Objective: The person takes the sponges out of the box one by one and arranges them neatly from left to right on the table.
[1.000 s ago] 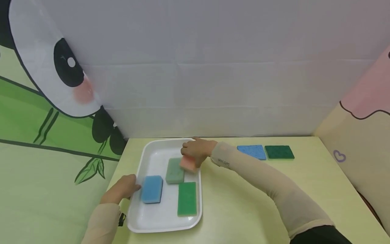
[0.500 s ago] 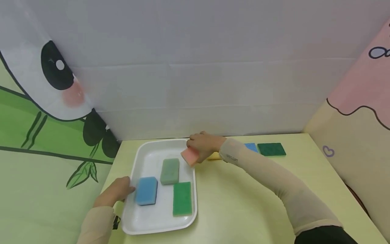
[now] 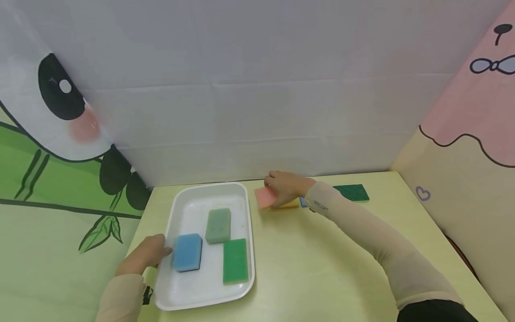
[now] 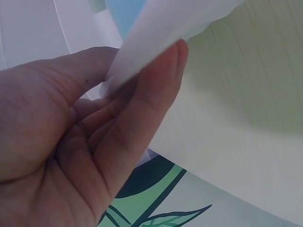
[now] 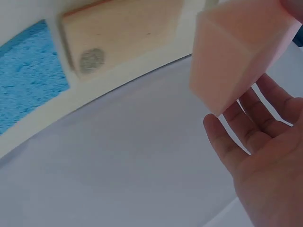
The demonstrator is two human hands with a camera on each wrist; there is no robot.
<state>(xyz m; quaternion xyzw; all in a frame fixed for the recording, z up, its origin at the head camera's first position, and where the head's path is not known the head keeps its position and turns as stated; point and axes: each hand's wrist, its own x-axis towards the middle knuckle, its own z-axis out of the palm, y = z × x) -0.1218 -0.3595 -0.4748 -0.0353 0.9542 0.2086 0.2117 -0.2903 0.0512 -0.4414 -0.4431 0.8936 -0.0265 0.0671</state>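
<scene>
My left hand [image 3: 145, 254] pinches the left rim of a white tray [image 3: 193, 295] between thumb and fingers; the left wrist view shows the rim [image 4: 156, 35] close up. Inside the tray lie a blue sponge [image 3: 187, 252], a pale green sponge [image 3: 218, 225] and a brighter green sponge [image 3: 235, 261]. My right hand [image 3: 286, 188] holds a pink sponge [image 3: 265, 197] just beyond the tray's right rim, near the back of the table. In the right wrist view, the fingers [image 5: 255, 127] lie along one side of that pink block [image 5: 227, 61].
Right of the pink sponge, a yellow sponge [image 3: 291, 204], a blue sponge [image 3: 303, 202] and a dark green sponge [image 3: 352, 192] line the back of the table [image 3: 314, 268]. My right forearm partly covers this row. A pale wall covering [image 3: 241, 112] rises right behind.
The right hand has lifted the pink sponge from inside the tray and carried it right, past the rim. The left hand keeps its hold on the tray; the head view has turned slightly right.
</scene>
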